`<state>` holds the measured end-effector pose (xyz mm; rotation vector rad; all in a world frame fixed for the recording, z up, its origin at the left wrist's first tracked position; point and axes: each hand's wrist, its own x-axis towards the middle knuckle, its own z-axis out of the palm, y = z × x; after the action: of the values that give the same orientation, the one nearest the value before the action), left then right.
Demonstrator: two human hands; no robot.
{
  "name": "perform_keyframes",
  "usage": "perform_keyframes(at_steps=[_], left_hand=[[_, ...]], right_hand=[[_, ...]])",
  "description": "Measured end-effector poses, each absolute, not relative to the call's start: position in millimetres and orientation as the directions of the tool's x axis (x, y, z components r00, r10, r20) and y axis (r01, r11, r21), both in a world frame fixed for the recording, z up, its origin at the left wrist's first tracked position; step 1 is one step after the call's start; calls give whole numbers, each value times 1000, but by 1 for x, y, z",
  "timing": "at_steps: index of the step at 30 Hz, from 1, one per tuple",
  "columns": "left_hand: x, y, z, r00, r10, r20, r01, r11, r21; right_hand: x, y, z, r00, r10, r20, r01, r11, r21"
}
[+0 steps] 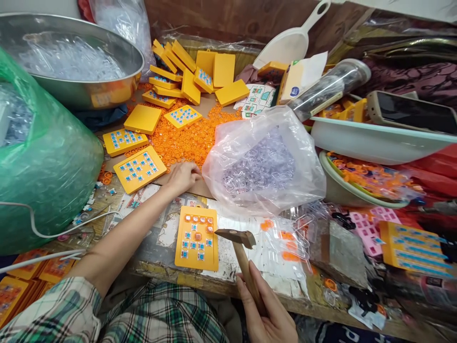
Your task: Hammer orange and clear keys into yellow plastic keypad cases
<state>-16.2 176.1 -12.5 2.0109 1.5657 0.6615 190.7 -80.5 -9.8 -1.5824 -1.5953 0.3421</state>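
— Two hands at work, so which sits closer to the orange pile?
— Left hand [183,175], by far. Its fingers are curled down into the near edge of the heap of orange rings [189,138], touching them; whether a ring is pinched between them I cannot tell.
— And the right hand [266,317]?
— Clenched round the wooden handle of a small hammer [240,252]. The handle runs up and away from the palm, tilting left, with the head just right of the yellow board [197,238], near its upper right corner.
— How does that board lie?
— Flat, long axis running away from the person, between the two hands. Orange caps fill its far rows; blue squares show in the near ones.
— Containers?
— Right of the left fingers, a clear plastic bag [264,162] of transparent pieces. Far left, a steel bowl [71,57] holds more clear pieces.
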Motion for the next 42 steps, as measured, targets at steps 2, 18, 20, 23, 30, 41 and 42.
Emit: perform_keyframes(at_steps=[2,18,20,23,30,41,42], left_hand=[[-15,172,-10,213,974,81,729,-213,650],[-51,-7,-14,337,937,97,481,-259,838],[-48,-5,-13,327,934,146,471,-295,832],[-45,-5,-10,337,921,193,479,-344,808],[-41,-4,-14,380,909,169,517,-361,776],[-39,-9,-15,279,951,133,512,-264,817],[-39,-9,-15,280,951,132,517,-265,814]], right_hand=[[189,-81,-9,150,919,364,688,167,-706],[165,-87,11,-124,902,413,651,388,-652],[161,-86,15,-116,893,435,657,397,-641],[162,-86,15,-106,902,418,669,376,-642],[175,-90,9,-248,921,301,674,388,-629],[179,-89,2,-314,921,231,721,389,-573],[181,-89,2,-320,920,227,715,392,-578]])
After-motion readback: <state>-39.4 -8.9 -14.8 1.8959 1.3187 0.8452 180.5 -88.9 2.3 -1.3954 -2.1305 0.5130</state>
